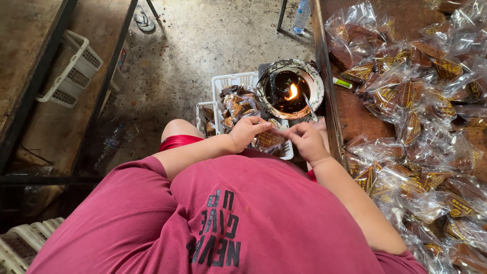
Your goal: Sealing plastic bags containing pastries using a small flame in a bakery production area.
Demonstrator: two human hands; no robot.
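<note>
My left hand [247, 131] and my right hand [308, 141] meet in front of my body, both pinching one clear plastic packet [270, 140] with a brown snack and a yellow label inside. The packet is held just below a round metal bowl [314, 78] of dark wax with a small burning flame [292, 92]. A white plastic basket [229, 81] under my hands holds several filled packets.
A wooden table [351, 114] on the right carries a large heap of clear snack packets [421, 116] and a green-tipped marker [342, 82]. Another white basket [71, 68] sits on a left bench. A water bottle [301, 15] stands on the concrete floor.
</note>
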